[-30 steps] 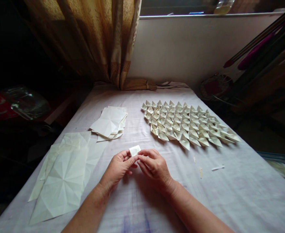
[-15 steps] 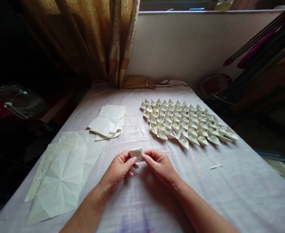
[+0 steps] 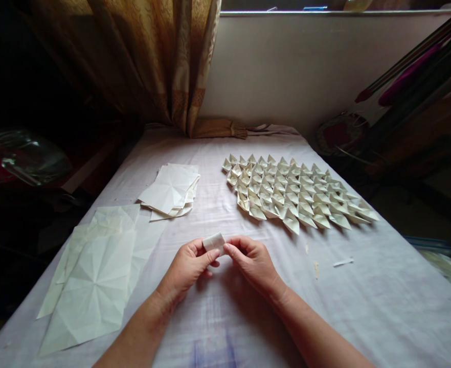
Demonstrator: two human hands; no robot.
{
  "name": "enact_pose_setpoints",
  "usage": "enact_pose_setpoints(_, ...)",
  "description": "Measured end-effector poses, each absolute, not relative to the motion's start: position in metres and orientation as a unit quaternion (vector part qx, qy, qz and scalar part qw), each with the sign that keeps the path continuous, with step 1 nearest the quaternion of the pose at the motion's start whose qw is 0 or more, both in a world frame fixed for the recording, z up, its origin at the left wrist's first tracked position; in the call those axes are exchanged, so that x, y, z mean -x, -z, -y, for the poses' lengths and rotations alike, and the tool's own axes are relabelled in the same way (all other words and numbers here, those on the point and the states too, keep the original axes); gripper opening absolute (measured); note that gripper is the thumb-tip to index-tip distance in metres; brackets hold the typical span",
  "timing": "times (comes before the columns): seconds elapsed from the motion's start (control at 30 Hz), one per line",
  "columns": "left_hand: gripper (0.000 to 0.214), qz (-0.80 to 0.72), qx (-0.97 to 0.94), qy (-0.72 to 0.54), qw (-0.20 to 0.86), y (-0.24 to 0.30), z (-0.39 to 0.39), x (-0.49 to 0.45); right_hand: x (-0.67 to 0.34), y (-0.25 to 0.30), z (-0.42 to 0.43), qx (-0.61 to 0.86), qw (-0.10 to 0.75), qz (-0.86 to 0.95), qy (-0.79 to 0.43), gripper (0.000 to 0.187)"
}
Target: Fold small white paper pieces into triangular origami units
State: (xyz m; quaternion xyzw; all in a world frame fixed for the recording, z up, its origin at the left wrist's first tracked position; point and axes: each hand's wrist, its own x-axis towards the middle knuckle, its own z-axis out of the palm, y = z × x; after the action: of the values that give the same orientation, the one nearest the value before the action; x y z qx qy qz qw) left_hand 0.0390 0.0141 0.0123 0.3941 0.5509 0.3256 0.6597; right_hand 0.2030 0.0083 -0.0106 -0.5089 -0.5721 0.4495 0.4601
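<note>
A small folded piece of white paper (image 3: 213, 241) is held up between my two hands over the cloth-covered table. My left hand (image 3: 190, 263) pinches its left side, thumb on the near face and fingers behind. At its lower right corner, the thumb and forefinger of my right hand (image 3: 253, 263) grip the same paper. Beyond the right hand stand rows of several folded paper boats (image 3: 294, 191), packed close together with their points up. The paper's back face is hidden by my fingers.
Creased paper sheets (image 3: 95, 286) lie spread at the left, with a smaller stack of sheets (image 3: 170, 189) behind them. Paper scraps (image 3: 342, 262) lie at the right on the pale cloth (image 3: 195, 327). A gold curtain (image 3: 183, 66) hangs at the back.
The folded paper has tilted a little in my fingers, its right end now higher. Both hands keep nearly the same place. The view has shifted slightly.
</note>
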Motion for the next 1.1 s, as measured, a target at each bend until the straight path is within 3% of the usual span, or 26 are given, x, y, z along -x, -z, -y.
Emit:
enact_pose_setpoints(0.23,0.042,-0.532,-0.385,-0.338,0.674,-0.0121,-0.0158,-0.0343,-0.2049,0.0049,-0.0063,0.503,0.415,0.59,-0.477,0.026)
enact_pose_setpoints(1.1,0.043,-0.526,-0.376,-0.343,0.681,-0.0118,-0.0165,-0.0336,-0.2013,0.0067,-0.0058,0.509,0.43,0.573,-0.478,0.029)
